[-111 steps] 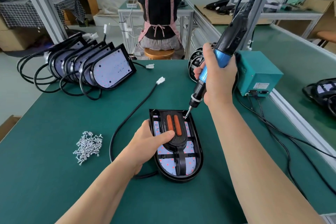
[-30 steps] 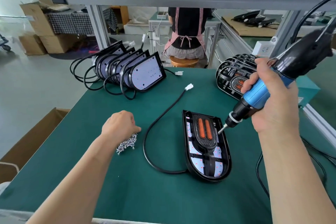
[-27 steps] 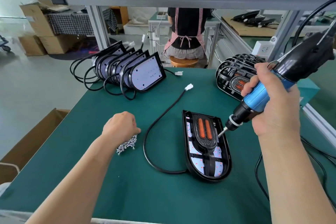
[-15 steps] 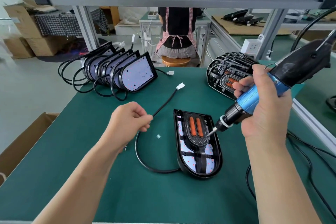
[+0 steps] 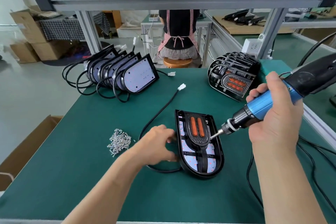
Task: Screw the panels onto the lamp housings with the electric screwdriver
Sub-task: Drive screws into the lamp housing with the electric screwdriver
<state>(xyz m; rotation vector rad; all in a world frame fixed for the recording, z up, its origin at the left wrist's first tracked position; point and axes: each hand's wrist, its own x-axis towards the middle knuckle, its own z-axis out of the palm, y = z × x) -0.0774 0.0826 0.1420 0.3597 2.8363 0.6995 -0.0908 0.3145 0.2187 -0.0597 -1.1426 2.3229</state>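
Green worktop (image 5: pixel 72 169) is carrying lamp housing (image 5: pixel 200 174); person (image 5: pixel 179 31) is sitting beyond far edge. R hand (image 5: pixel 272 125) fingers are gripping electric screwdriver (image 5: pixel 260 104). L hand (image 5: pixel 156 145) fingers blurred, can't tell.

Green bench (image 5: pixel 72 178), grey floor (image 5: pixel 27 92)

Left grip (image 5: pixel 156 144) low, fingers curled, blurred, right grip (image 5: pixel 276 116) raised, wrapped round electric screwdriver (image 5: pixel 259 106)

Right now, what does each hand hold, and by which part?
The right hand grips the electric screwdriver by its blue barrel. The left hand is beside the lamp housing; blur hides whether it holds anything.
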